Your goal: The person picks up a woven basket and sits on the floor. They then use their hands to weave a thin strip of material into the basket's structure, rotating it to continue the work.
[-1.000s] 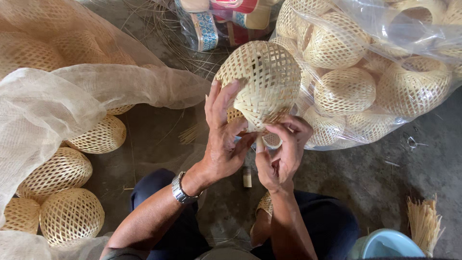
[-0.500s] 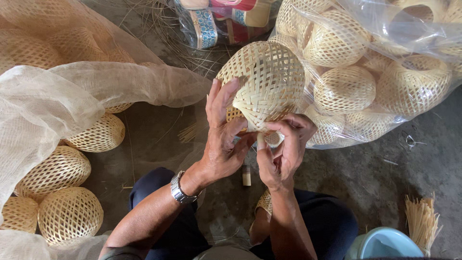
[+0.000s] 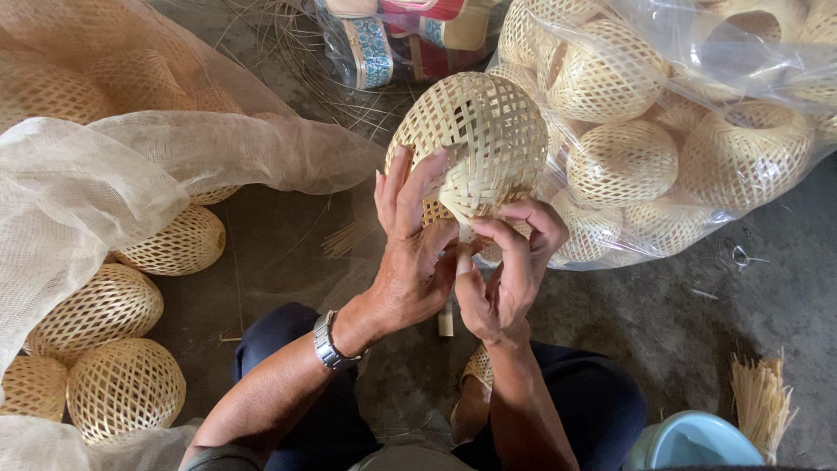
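Fingers of the left hand (image 3: 410, 253) and right hand (image 3: 501, 270) pinch the lower edge of the woven bamboo ball (image 3: 475, 139) above them

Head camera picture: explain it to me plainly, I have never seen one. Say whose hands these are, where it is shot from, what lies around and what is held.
The picture comes from a camera worn on a person's head, looking down at their own lap and hands. The left hand, with a metal wristwatch, and the right hand together hold a round woven basket of pale strips, fingers working at its lower edge. On the grey floor, similar baskets lie in a white mesh sack on the left and in a clear plastic bag on the right. A bundle of thin strips and a light blue bowl sit at the lower right.
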